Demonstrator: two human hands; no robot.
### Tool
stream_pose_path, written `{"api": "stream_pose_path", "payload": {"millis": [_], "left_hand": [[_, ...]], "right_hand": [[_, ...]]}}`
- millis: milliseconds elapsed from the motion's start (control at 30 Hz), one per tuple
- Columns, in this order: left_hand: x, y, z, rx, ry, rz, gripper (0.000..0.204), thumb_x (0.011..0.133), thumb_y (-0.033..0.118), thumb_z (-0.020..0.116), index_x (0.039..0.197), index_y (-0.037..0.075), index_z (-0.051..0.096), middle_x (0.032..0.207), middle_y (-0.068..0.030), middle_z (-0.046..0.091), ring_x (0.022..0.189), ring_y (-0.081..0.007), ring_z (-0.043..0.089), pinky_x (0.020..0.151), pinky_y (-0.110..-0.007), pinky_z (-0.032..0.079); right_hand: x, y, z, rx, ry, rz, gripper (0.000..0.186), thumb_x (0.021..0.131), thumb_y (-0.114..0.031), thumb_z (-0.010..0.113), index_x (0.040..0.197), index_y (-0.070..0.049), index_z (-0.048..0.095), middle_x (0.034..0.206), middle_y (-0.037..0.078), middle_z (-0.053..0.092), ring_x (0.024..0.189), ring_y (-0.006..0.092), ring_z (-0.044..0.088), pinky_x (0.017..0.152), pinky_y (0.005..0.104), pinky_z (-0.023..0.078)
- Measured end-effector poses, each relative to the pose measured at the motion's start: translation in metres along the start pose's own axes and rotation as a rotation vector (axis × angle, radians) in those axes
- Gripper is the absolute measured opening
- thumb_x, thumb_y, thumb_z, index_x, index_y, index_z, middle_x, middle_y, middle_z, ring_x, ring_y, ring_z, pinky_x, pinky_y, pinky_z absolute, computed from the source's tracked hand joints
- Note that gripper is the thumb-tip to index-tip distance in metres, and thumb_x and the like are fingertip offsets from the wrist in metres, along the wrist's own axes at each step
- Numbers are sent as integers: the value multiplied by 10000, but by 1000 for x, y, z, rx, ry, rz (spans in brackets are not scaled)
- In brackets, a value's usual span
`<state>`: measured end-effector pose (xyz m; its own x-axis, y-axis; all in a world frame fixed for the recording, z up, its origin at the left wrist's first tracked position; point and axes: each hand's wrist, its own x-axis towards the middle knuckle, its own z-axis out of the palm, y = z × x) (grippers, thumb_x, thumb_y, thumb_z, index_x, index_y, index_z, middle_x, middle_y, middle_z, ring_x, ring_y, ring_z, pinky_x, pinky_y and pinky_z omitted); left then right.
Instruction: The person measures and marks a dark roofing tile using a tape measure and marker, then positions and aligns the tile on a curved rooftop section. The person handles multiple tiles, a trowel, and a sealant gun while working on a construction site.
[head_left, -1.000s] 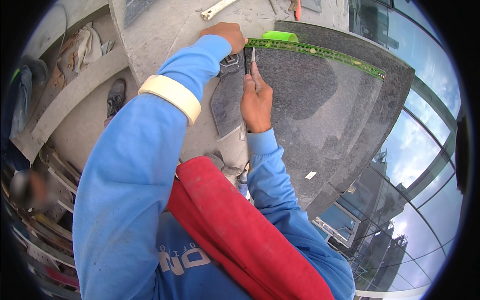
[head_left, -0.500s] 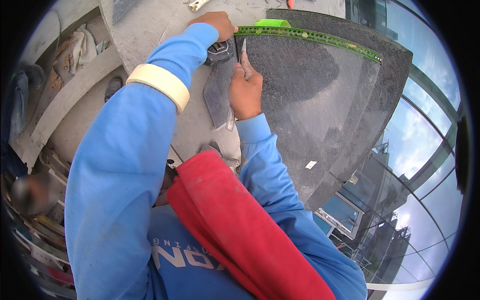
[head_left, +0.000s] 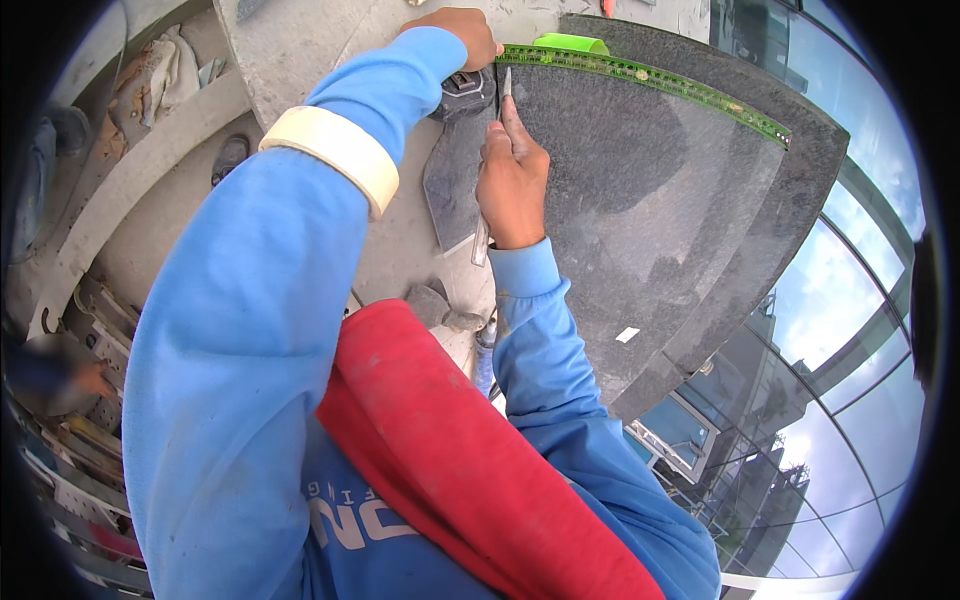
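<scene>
A long green measuring strip (head_left: 645,74) with dark markings lies across the far part of a dark grey textured sheet (head_left: 620,200). My left hand (head_left: 457,36) curls at the strip's left end, with a fingertip on it; its other fingers are mostly hidden. Under that wrist sits a dark boxy item (head_left: 465,97) with grey edging, partly covered by the sleeve. My right hand (head_left: 515,188) is closed around a slim silver utility knife (head_left: 480,246), forefinger stretched along it. The knife's tip points away from me at the sheet's left edge, just below the strip.
Behind the strip lies a curled lime-green piece (head_left: 572,43). A grey offcut (head_left: 450,190) rests left of the sheet. Tall glass panes (head_left: 830,300) stand at right. A curved pale beam (head_left: 150,180) runs at left, near a blurred person (head_left: 50,375). A cream tape roll (head_left: 335,150) encircles my left forearm.
The work surface and both hands appear slightly farther right in view. Hands, knife and strip keep about the same places relative to one another. The blurred person at left has shifted.
</scene>
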<state>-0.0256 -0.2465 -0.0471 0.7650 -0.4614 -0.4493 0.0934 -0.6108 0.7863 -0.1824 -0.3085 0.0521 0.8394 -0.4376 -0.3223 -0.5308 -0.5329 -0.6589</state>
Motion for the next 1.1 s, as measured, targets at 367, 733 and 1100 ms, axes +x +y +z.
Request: {"api": "stream_pose_path", "payload": {"millis": [367,733,1100], "left_hand": [[-2,-3,-6,-65,-6,18,484,905,432,643,1137,14,717,1200,-223,682,1140,-360,654,961,-435,522],[1,-5,-7,-71,-22,-16,496,901,449,651,1148,24,716,1211,-230,676,1151,-357,650,974,-436,515],[-1,2,-3,55,-30,-47,580,966,523,569,1312,62,631,1291,-182,654,1194,-346,632,1007,-473,497]], "right_hand": [[9,1,-5,37,-15,5,518,993,-101,492,1473,77,415,680,-63,440,573,20,381,490,199,327],[15,11,-4,7,-20,-69,519,994,-93,490,1480,69,408,685,-65,434,595,23,390,507,206,335],[-98,36,-74,-120,20,-32,553,1018,-125,500,1499,98,343,973,88,611,899,151,588,789,303,499]]}}
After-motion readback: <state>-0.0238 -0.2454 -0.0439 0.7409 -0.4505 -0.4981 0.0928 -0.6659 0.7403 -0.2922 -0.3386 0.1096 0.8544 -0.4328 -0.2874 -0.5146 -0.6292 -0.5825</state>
